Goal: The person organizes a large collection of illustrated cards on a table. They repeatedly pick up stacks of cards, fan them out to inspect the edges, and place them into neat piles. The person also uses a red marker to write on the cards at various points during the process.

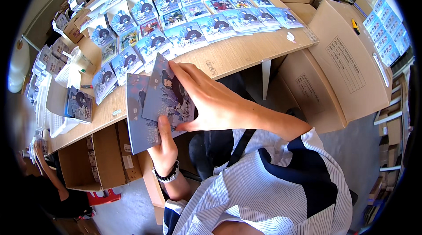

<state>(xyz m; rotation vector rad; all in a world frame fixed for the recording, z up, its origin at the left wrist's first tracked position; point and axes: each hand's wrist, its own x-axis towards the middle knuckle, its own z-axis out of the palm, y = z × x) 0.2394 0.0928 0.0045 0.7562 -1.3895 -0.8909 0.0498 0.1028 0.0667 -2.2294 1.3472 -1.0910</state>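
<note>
My left hand (164, 149), with a beaded bracelet at its wrist, grips a blue-grey printed card (136, 135) from below, its thumb lying over the front. Overlapping it on the right is a second printed card (169, 94) with a dark-clad figure on it. My right hand (215, 101) holds this one along its right side, fingers at the upper edge and thumb near the lower corner. Both cards are tilted in front of the table edge. Whether more cards lie behind them is hidden by my hands.
The wooden table (246, 55) bears rows of blue printed card stacks (184, 37) and standing illustrated boxes (167, 0). A plastic cup (82, 60) and a white basket (61, 125) are at left. Large cardboard boxes (347, 63) stand at right. Another person's arm (48, 169) shows at far left.
</note>
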